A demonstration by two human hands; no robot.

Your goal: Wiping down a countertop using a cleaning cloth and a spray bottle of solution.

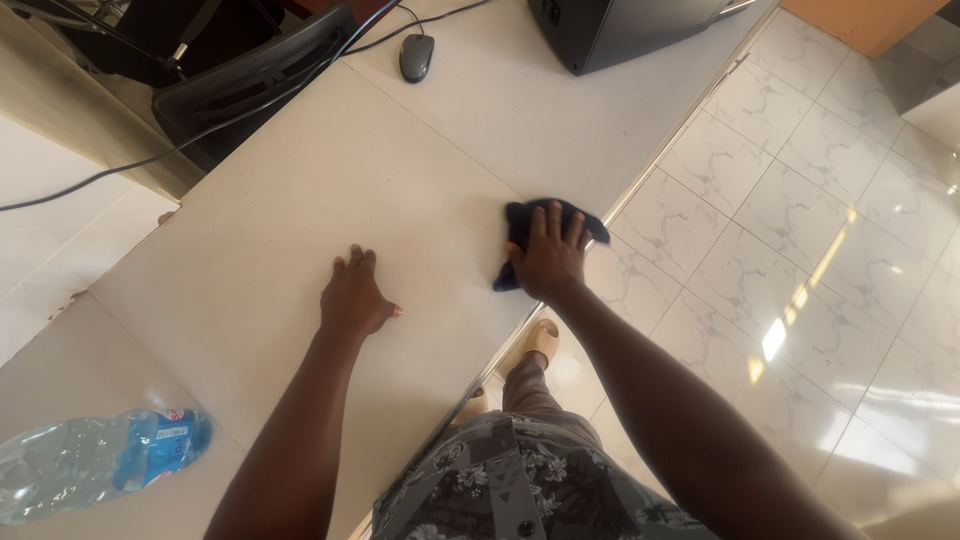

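Both hands are on the white bench [300,200]: the right hand [548,258] presses flat, fingers spread, on one dark blue cloth [520,222] near the bench's edge, while the left hand [354,298] rests open, grasping nothing. Wiping looks under way; the next stroke needs steady downward pressure. Farther out lie one plastic bottle [95,462], one computer mouse [416,56] and one keyboard [250,75].
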